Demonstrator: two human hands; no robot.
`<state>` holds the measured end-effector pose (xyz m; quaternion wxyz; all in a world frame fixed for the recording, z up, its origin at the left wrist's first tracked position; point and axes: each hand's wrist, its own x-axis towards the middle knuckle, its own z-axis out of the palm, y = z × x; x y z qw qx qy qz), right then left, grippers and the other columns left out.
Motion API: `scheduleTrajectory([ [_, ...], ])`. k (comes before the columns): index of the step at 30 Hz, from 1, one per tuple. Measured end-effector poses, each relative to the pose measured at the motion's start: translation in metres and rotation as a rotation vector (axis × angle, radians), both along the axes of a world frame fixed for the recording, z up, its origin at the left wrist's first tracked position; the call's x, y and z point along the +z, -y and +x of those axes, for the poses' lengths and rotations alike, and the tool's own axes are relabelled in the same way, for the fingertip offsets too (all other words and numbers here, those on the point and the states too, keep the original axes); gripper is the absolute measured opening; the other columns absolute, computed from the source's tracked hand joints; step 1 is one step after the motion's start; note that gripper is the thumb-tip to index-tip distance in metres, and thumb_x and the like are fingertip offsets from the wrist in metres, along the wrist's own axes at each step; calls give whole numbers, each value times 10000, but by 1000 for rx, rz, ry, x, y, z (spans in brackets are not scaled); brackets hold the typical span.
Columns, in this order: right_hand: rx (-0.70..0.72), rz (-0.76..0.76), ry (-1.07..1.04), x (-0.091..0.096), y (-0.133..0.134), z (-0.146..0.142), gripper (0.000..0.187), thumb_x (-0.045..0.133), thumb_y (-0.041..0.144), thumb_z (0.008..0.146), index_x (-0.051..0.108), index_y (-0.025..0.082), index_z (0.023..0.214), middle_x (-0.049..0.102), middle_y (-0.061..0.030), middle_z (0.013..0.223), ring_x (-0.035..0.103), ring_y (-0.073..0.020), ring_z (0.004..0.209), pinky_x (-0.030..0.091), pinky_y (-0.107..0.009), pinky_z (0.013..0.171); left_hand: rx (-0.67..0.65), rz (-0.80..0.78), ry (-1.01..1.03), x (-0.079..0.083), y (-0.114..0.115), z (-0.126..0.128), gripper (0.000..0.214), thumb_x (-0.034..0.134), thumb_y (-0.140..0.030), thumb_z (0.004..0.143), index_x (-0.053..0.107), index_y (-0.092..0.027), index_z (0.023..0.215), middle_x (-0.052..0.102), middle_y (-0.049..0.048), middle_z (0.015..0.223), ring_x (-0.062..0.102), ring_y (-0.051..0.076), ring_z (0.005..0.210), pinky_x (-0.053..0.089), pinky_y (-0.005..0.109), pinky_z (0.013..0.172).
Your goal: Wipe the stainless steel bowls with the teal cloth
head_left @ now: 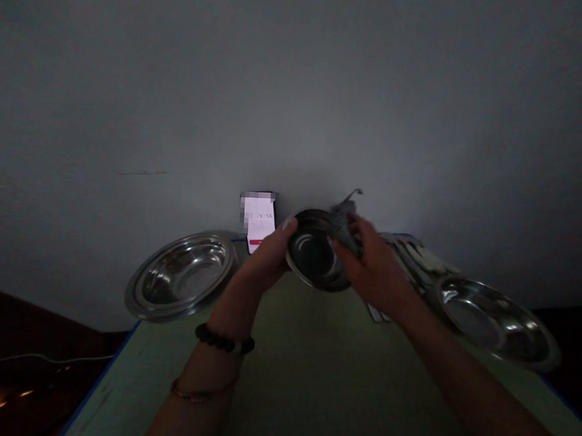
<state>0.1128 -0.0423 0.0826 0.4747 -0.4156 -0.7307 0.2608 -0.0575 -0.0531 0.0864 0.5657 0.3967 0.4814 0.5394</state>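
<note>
Our left fingers (291,227) are wrapped around the left edge of a round, shiny silver-coloured metal bowl (312,254), the thumb along its rim. Our right fingers (366,233) pinch a crumpled grey cloth (343,221) at the bowl's right side, the thumb overlapping its opening; we cannot tell how firmly cloth and metal meet. The bowl is thus between our two sets of fingers, raised above the pale green, blue-edged tabletop (308,379) and tilted so that its hollow faces us. Just beside our left fingers, a dark-framed phone with a lit, pale screen (260,226) stands before the plain grey wall (297,83). Near our left wrist rests a wide-rimmed, round silver metal basin (187,278); beyond our right forearm, another shiny metal basin (496,323).
</note>
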Motion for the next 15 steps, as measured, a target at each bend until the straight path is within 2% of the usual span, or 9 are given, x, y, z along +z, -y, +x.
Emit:
scheduleTrajectory([
  [2,236,-91,64,-13,10,-16,454,421,429,904,491,147,1253,553,-164,1276,478,-271,1246,320,-492,1080,-3,28,71,-1,0,17,372,480,-420,897,600,-194,1167,671,91,1143,591,245,1094,439,382,942],
  [3,307,-117,27,-18,14,-22,491,377,444,923,430,165,1323,479,-149,1374,394,-249,1325,252,-478,1126,7,57,75,-1,1,23,363,509,-432,884,615,-209,1149,671,72,1157,563,238,1145,412,367,981],
  [6,369,-244,-180,-21,14,-28,562,343,498,927,343,210,1410,332,-85,1506,224,-205,1419,141,-461,1171,-45,107,107,4,5,30,407,543,-520,843,663,-208,1074,689,54,1136,529,248,1200,381,358,1021],
  [7,373,-297,-258,-19,12,-27,567,309,505,932,347,209,1414,338,-80,1505,229,-203,1419,156,-467,1168,-80,107,143,5,6,30,438,531,-549,837,673,-196,1054,701,62,1108,543,260,1184,392,370,1013],
  [9,403,-381,-386,-11,7,-22,555,231,474,948,368,201,1411,410,-85,1465,329,-208,1378,245,-486,1138,-128,111,232,8,6,30,480,509,-577,835,680,-176,1036,720,76,1049,577,273,1141,420,387,985],
  [11,445,-405,-431,-4,3,-16,497,273,410,942,439,220,1371,516,-76,1381,457,-216,1296,336,-493,1091,-152,116,310,9,6,33,497,485,-581,844,681,-162,1027,729,85,1005,602,270,1105,439,387,964],
  [13,465,-360,-396,-1,2,-13,392,404,327,901,569,247,1248,595,-50,1293,503,-221,1254,351,-490,1081,-177,98,357,8,6,39,517,469,-592,846,686,-148,1001,733,95,968,618,268,1074,453,385,945],
  [15,465,-217,-269,-1,5,-12,309,466,238,866,644,241,1119,624,-43,1247,494,-220,1259,343,-480,1084,-116,86,359,6,6,47,516,484,-594,835,693,-137,953,735,99,920,632,265,1042,466,380,928],
])
